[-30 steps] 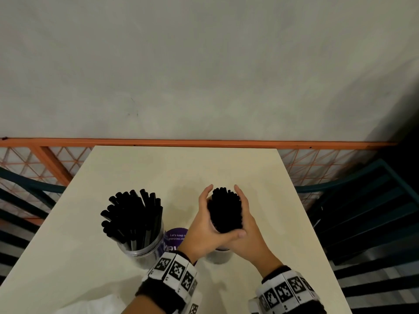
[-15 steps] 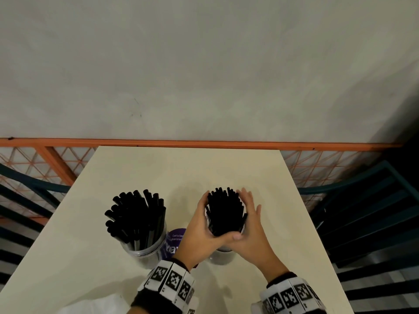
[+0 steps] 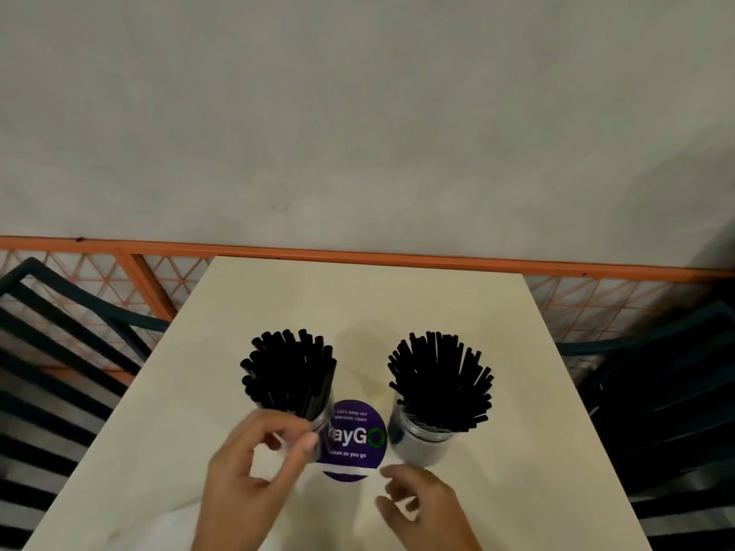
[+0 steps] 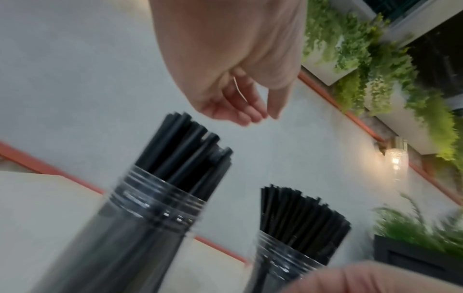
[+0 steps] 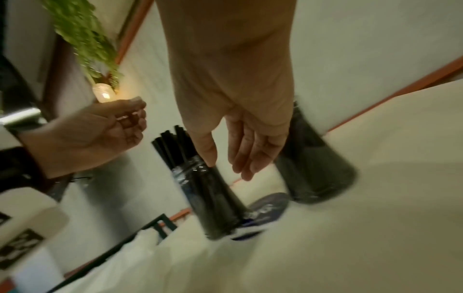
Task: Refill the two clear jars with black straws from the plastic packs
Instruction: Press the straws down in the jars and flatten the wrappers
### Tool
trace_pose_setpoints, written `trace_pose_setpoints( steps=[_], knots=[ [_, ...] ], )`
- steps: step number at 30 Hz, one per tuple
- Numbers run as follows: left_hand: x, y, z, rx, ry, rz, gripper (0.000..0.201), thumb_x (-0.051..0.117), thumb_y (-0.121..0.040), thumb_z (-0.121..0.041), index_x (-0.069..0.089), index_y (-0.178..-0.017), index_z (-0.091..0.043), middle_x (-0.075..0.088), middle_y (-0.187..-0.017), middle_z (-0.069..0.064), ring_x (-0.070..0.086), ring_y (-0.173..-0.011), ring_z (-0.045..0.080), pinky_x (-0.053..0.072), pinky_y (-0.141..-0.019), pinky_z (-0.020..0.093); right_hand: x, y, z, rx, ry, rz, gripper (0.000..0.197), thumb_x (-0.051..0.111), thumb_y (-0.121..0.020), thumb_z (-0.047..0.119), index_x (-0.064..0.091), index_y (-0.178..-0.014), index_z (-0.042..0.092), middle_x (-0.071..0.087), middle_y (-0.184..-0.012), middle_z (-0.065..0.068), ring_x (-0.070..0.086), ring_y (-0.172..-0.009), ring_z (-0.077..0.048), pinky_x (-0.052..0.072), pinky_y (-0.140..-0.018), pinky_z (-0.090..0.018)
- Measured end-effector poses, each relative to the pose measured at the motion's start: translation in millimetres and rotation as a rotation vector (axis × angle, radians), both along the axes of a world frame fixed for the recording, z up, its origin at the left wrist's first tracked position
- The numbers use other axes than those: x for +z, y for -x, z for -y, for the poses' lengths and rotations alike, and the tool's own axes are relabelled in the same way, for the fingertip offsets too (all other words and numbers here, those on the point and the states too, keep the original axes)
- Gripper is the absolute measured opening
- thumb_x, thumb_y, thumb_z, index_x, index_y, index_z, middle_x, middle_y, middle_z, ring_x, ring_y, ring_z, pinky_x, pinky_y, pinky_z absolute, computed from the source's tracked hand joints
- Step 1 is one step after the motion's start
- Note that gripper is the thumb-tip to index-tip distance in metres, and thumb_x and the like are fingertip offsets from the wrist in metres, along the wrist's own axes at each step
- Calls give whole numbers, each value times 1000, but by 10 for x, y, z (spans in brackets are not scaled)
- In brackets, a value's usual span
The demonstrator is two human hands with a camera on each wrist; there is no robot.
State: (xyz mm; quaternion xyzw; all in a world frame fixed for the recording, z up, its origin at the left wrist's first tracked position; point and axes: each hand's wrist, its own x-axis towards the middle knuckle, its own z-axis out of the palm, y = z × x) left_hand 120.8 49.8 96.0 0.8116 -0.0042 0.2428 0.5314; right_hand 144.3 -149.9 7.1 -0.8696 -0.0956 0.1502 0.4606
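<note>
Two clear jars are seen on one table (image 3: 397,304): the left jar (image 3: 318,421) and the right jar (image 3: 421,439). Each is packed with black straws (image 3: 288,371), too many to be counted. One round purple sticker (image 3: 356,439) is seen between them, and two hands are counted near the front, the left hand (image 3: 254,467) and the right hand (image 3: 425,507).

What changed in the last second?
Both hands let go of the straws in the right jar and pulled back toward the person. The left hand now hovers by the left jar, the right hand near the right jar's base; neither holds anything. The freed straws have fanned out. Unchanged: both jars full and upright on the table, purple sticker between them.
</note>
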Motion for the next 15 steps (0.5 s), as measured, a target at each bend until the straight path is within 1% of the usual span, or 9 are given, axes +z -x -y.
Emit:
trace_pose_setpoints(
  steps=[1, 2, 4, 5, 7, 9, 11, 13, 15],
  knots=[
    [8, -7, -94, 81, 13, 19, 18, 64, -64, -45, 60, -80, -36, 61, -81, -11, 54, -74, 6, 42, -65, 10, 74, -8, -149, 8, -20, 48, 37, 68, -74, 35, 53, -90, 64, 57, -93, 22, 53, -92, 14, 43, -71, -5],
    [-3, -27, -190, 158, 27, 16, 27, 65, -61, -48, 57, -85, -39, 58, -87, -12, 53, -79, 5, 42, -68, 10, 146, -31, -285, 17, -50, 77, 40, 66, -72, 42, 50, -105, 56, 53, -102, 23, 53, -97, 11, 44, -79, -7],
    [-53, -93, -345, 261, 54, -32, 52, 68, -51, -56, 47, -98, -46, 52, -102, -19, 52, -90, -3, 42, -73, 5, 268, -107, -511, 32, -124, 91, 69, 68, -71, 48, 33, -130, 44, 40, -119, 29, 46, -112, 7, 42, -96, -15],
    [-97, -137, -402, 262, 71, -64, 65, 69, -46, -58, 41, -104, -48, 47, -108, -22, 50, -95, -7, 41, -77, 5, 339, -165, -602, 41, -151, 99, 79, 71, -72, 46, 24, -135, 41, 31, -122, 34, 40, -117, 10, 38, -99, -11],
    [-211, -248, -481, 182, 105, -157, 93, 74, -36, -66, 33, -117, -45, 43, -120, -20, 46, -108, -4, 39, -90, 13, 471, -307, -758, 73, -211, 135, 89, 76, -70, 38, 12, -130, 49, 20, -122, 41, 30, -115, 23, 28, -91, 4],
    [-324, -384, -528, 65, 119, -258, 119, 73, -28, -75, 27, -130, -34, 41, -131, -8, 41, -122, 7, 33, -103, 26, 551, -477, -874, 86, -280, 154, 93, 81, -64, 35, 12, -120, 63, 28, -124, 38, 29, -118, 24, 28, -89, 5],
    [-336, -513, -551, -78, 156, -357, 135, 75, -25, -74, 16, -138, -28, 38, -134, -9, 37, -126, 2, 30, -104, 20, 537, -631, -978, 104, -282, 128, 103, 84, -59, 38, 6, -120, 67, 35, -129, 31, 32, -123, 15, 31, -101, -9],
    [-315, -611, -569, -235, 177, -398, 141, 78, -24, -70, 7, -139, -30, 36, -129, -22, 37, -115, -22, 32, -93, 2, 469, -728, -1076, 130, -249, 110, 118, 84, -53, 49, -6, -127, 64, 35, -138, 21, 34, -131, 0, 32, -112, -34],
    [-332, -694, -587, -330, 177, -406, 139, 82, -28, -65, 5, -139, -32, 32, -128, -28, 35, -109, -30, 32, -89, -3, 377, -790, -1149, 144, -240, 107, 123, 82, -50, 54, -8, -134, 58, 36, -140, 20, 36, -134, -12, 25, -115, -51]
  ],
)
